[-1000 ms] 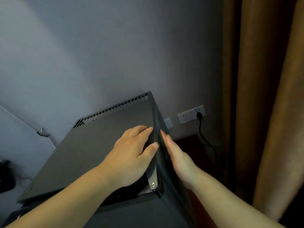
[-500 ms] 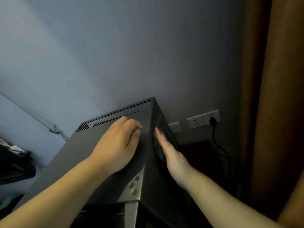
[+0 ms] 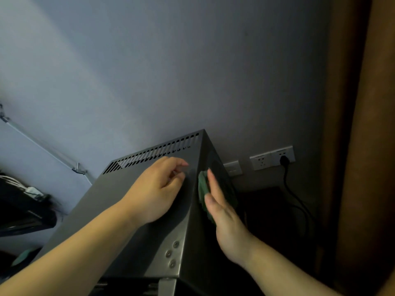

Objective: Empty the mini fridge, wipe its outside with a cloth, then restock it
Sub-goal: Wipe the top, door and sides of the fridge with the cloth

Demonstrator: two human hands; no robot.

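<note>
The grey mini fridge (image 3: 111, 212) fills the lower middle, seen from above, with a row of vent slots along its back edge. My left hand (image 3: 158, 189) rests on the fridge's top near the right edge, fingers loosely curled and holding nothing. My right hand (image 3: 220, 208) lies flat with straight fingers against the fridge's dark right side, pressing a green cloth (image 3: 203, 186) onto it. Most of the cloth is hidden under the palm.
A grey wall stands close behind the fridge. Wall sockets (image 3: 272, 158) sit to the right with a black plug and cable (image 3: 287, 180) hanging down. A brown curtain (image 3: 367, 146) runs down the right edge. Dark furniture with clutter (image 3: 23, 208) is at the left.
Both hands have slid toward the fridge's back edge. The right hand moved along the side panel with the green cloth, which now shows under its fingers. The view has shifted forward.
</note>
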